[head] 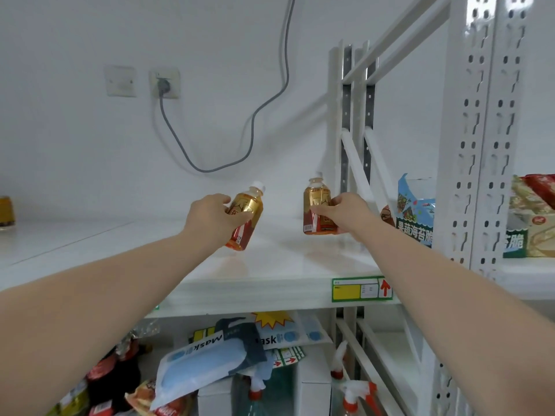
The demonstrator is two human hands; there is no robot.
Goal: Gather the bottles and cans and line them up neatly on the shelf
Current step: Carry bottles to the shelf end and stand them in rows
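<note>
White metal shelving against a white wall. The shelf (pixel 270 265) both arms reach over is a glossy white board w/ a green-and-yellow price label (pixel 362 289) on its front edge, below the right forearm. Nearest, under the arms on the lower level, is a jumble of mask packs (pixel 204 364), spray bottles (pixel 351 394) and dark bottles (pixel 114 376).

Main worry, further in: the left bottle (pixel 244 219) leans cap-right, toward the other hand. Set down at that angle it could tip and roll on the slick board, or knock the right bottle (pixel 318 211). The right wrist is also tight to a blue snack bag (pixel 416 211) just right of it, so a careless pull-back could drag the bag. The row may end up uneven if the two aren't brought level.

The left hand (pixel 210 219) has fingers and thumb wrapped round the left bottle, an amber tea drink w/ red label and white cap. Its base is at or just over the shelf, can't tell which. The right hand (pixel 345 214) grips the right bottle, same kind, upright, base apparently on the shelf. The bottles are near each other but apart, w/ bare board between.

Far left of the left hand, at the frame edge, is another amber container (pixel 6 211), prob. yet to be gathered. Beyond both hands, on the wall, is a socket (pixel 165 84) w/ a grey cable.
</note>
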